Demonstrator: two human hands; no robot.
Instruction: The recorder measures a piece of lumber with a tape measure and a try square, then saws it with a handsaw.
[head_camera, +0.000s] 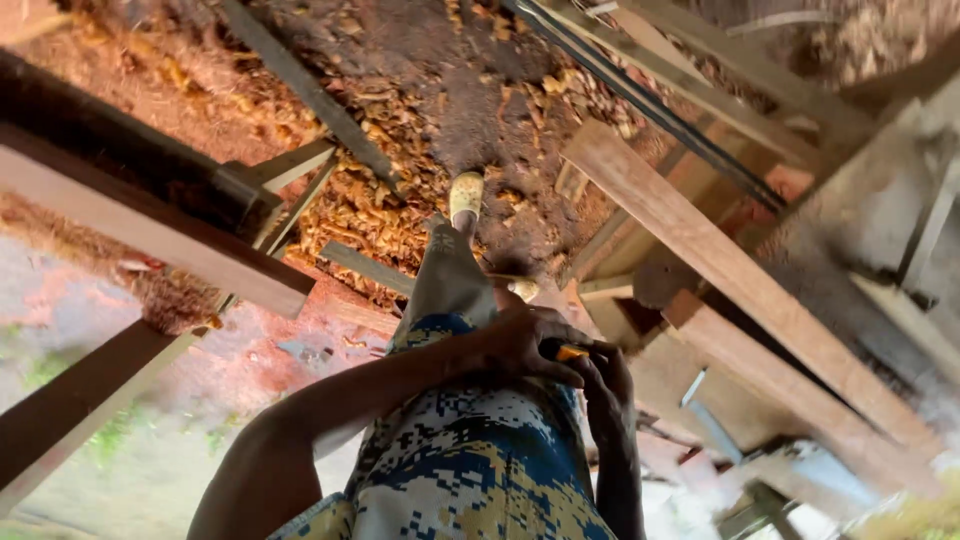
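At far left, pale wooden planks (150, 225) and a dark beam (120, 150) jut across a workshop floor strewn with wood shavings (380, 200). In the centre, the person stands over the litter in a blue-and-tan patterned garment (470, 460), one foot in a light shoe (466, 195) planted among the chips. The left hand (525, 345) and right hand (605, 385) meet in front of the waist, touching, with the left hand's fingers curled over a small yellow-orange object (570, 352); only a sliver of it shows between the two hands, and whether the right hand also grips it cannot be told. To the right, long boards (720, 270) lie stacked at a slant beside a dark metal strip (650, 100).
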